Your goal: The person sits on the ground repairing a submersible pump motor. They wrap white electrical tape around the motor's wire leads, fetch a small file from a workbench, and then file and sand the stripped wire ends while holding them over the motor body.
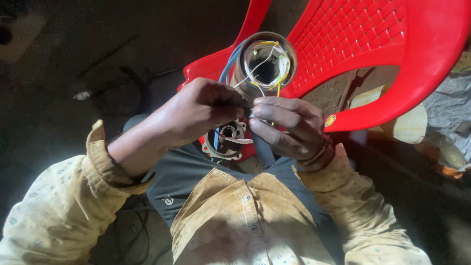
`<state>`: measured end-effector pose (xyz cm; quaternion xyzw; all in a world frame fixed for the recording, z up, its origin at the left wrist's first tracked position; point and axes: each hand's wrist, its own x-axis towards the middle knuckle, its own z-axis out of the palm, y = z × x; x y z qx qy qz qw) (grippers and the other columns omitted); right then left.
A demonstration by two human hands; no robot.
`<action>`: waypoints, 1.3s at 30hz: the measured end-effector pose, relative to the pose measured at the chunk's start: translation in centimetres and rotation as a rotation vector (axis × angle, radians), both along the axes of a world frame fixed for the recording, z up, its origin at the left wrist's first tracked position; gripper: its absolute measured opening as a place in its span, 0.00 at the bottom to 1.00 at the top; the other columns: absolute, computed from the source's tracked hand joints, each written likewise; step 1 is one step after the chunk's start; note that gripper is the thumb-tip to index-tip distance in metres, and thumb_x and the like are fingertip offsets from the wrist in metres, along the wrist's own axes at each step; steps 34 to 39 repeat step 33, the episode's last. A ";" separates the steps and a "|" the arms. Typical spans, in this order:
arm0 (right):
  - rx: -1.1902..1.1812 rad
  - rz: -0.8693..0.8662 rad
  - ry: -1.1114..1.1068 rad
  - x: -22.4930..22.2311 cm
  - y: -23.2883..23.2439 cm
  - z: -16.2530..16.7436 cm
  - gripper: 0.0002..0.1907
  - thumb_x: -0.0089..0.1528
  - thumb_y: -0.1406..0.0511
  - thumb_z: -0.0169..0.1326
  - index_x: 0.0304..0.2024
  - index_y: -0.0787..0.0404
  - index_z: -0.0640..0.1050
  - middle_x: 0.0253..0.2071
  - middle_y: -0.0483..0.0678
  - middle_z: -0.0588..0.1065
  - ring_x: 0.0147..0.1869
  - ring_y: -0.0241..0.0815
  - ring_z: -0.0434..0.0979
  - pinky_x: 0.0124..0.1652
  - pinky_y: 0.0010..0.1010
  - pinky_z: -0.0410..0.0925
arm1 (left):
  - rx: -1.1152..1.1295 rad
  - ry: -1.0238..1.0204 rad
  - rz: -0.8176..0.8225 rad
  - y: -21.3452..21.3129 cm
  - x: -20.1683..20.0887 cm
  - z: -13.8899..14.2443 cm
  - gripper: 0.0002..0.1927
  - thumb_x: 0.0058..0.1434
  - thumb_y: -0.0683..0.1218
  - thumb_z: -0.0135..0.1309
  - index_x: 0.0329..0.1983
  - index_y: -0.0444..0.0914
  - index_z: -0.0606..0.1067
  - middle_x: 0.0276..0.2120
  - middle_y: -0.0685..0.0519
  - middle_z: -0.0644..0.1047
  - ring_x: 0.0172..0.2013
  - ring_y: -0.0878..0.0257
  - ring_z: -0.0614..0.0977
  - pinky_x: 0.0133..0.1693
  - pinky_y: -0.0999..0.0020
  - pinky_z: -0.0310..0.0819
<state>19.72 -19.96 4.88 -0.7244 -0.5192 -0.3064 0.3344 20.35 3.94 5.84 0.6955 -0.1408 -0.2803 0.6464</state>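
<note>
Nearest, both hands meet over the lap: the left hand (pixel 198 110) and right hand (pixel 289 125) are closed, fingertips pinching thin wires (pixel 260 73) between them; a dark strip (pixel 262 147) hangs from the right hand. Sound practice, in my judgement: keep each pinch close to the wire ends and avoid tugging the leads. Below sits a round metal cap (pixel 224 142). Beyond, the wires, blue, yellow and white, run into a shiny open cylinder (pixel 265 61) resting on a red chair (pixel 392 44).

Overturned red plastic chair (pixel 392 54) on dim, dusty floor (pixel 59 64), partly sunlit
</note>
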 end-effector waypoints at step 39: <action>-0.120 -0.102 0.463 0.7 0.6 0.7 0.27 0.62 0.78 0.58 0.60 0.54 0.67 0.61 0.50 0.67 0.59 0.48 0.78 0.52 0.29 0.73 | 0.077 -0.008 0.002 0.4 -0.7 -0.2 0.10 0.61 0.39 0.60 0.46 0.32 0.82 0.40 0.49 0.85 0.42 0.69 0.83 0.46 0.70 0.80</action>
